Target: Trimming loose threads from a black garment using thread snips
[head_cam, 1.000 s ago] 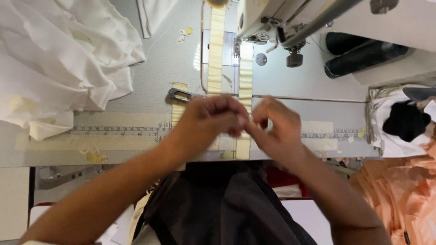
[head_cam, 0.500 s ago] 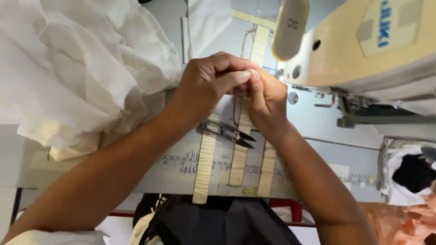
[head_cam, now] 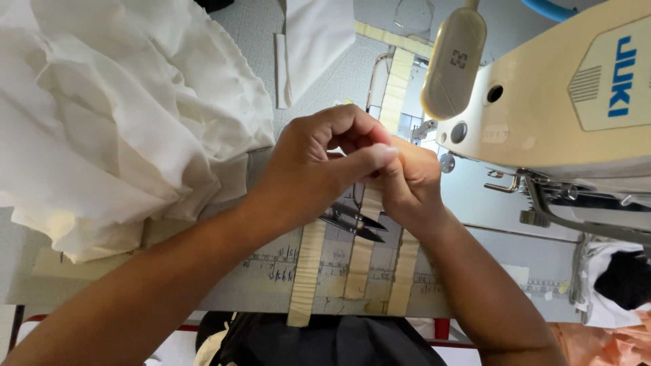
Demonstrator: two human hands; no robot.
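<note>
Thread snips [head_cam: 352, 224] lie on the table [head_cam: 468, 203] at the middle of the frame, just under both hands and touched by neither. Their long axis runs left to right with a slight downward slant. The dark blades point to the lower right, and the handle end is tucked beneath the left hand [head_cam: 315, 169].

The fingers [head_cam: 369, 154] of that hand are curled shut, the thumb laid flat across the knuckles of the right hand [head_cam: 407, 183], whose fingers are also closed. The two sets of fingertips meet in a tight pinch just above the snips. Whatever sits in the pinch is hidden by the fingers, so I cannot tell what they grip, or whether it is anything at all.

As I judge it, this is fine fingertip work done close in front of the machine, with the cutting tool parked within reach. Picking the snips up would mean freeing one hand and coming at the handle from the left, since the blades face right.

Three beige tape strips [head_cam: 305, 271] run down the table to its near edge, the middle one passing under the snips. A heap of white cloth [head_cam: 102, 122] fills the upper left. A cream sewing machine [head_cam: 556, 102] takes up the upper right.
</note>
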